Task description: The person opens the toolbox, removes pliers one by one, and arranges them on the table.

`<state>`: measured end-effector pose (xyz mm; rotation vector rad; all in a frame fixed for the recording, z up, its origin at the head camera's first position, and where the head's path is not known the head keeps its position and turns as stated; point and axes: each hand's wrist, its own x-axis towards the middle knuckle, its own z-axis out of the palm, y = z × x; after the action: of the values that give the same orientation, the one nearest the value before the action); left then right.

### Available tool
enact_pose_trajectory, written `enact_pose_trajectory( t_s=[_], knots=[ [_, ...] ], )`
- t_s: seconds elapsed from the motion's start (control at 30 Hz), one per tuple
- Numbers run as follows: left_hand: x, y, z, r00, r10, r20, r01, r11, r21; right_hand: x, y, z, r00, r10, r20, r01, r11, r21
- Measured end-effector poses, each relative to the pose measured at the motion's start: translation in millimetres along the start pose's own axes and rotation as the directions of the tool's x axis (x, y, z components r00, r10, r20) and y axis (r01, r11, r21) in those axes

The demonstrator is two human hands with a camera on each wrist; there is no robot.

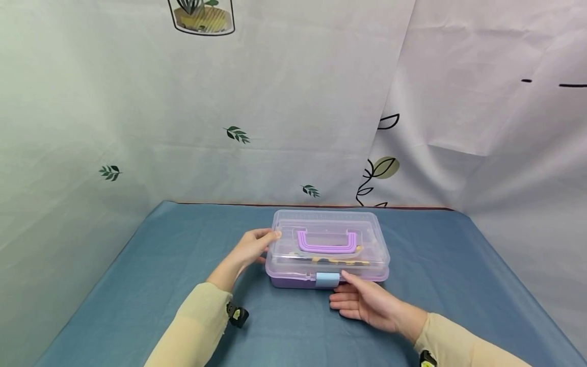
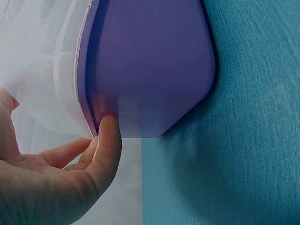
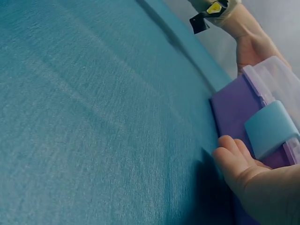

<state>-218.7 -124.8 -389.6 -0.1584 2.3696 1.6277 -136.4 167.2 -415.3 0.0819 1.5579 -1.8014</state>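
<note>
A storage box with a purple base, a clear lid and a light blue front latch (image 1: 327, 280) lies on the blue cloth; its lid (image 1: 330, 216) is down. On top, a purple handle (image 1: 327, 248) is folded flat. Yellow and dark items show faintly through the lid. My left hand (image 1: 251, 248) grips the box's left side, thumb on the lid, fingers at the rim and the purple wall (image 2: 150, 61). At the front, my right hand (image 1: 367, 304) has its thumb at the lid's edge beside the latch. Its fingers extend below the latch, near the purple front wall (image 3: 229, 110).
Blue cloth (image 1: 151, 285) covers the table around the box. Pale hanging fabric (image 1: 293, 102) with leaf prints closes in the back and both sides. A small black device (image 1: 237, 315) is strapped to the left wrist, another (image 1: 427, 359) to the right.
</note>
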Motion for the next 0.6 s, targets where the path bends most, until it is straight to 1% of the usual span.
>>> enact_pose_trajectory(
  t_s=[0.2,0.37,0.6],
  knots=[
    [0.6,-0.8,-0.7,1.0,0.003,0.001,-0.003,1.0,0.003,3.1,1.4,4.0,0.999,-0.021,-0.04,0.023,0.999,0.047],
    [-0.1,-1.0,-0.7,1.0,0.008,0.001,-0.008,1.0,-0.003,3.8,1.2,7.8,0.997,-0.023,-0.073,0.028,0.997,0.078],
    [3.4,-0.3,0.4,1.0,0.015,-0.014,-0.015,1.0,0.0,7.8,-1.6,7.6,0.995,-0.014,-0.102,0.022,0.997,0.079]
  ],
)
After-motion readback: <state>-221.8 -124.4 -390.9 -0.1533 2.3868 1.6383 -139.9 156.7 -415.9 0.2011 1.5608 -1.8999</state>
